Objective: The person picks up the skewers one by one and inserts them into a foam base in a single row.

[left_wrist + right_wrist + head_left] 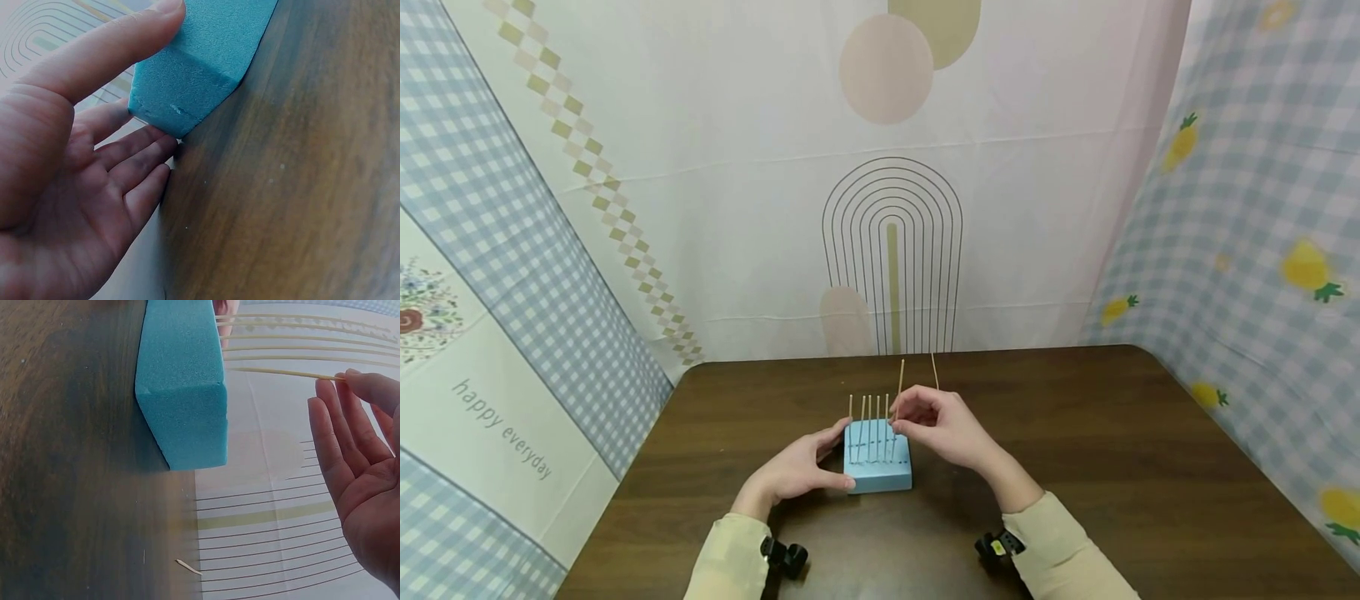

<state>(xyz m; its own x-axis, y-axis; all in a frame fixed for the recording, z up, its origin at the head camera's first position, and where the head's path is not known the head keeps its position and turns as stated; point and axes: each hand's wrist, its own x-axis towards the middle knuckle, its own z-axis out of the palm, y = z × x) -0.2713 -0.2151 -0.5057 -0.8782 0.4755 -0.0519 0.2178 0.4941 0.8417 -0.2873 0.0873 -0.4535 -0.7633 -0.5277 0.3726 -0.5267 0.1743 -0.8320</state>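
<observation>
A light blue foam block [880, 479] sits on the table, with several thin wooden sticks [870, 417] standing upright in its top. My left hand [797, 471] holds the block by its left side, thumb at the front corner and fingers toward the back. Between thumb and fingertips, my right hand [947, 425] pinches another wooden stick [281, 372] over the right part of the block. That stick's lower end is close to the block's top in the right wrist view; whether it touches, I cannot tell. Dark marks dot the block's top.
A loose wooden stick [935, 372] lies at the back of the brown wooden table [760, 392], behind my right hand. A pale printed cloth [760, 250] hangs behind the table, and checked cloths hang at both sides.
</observation>
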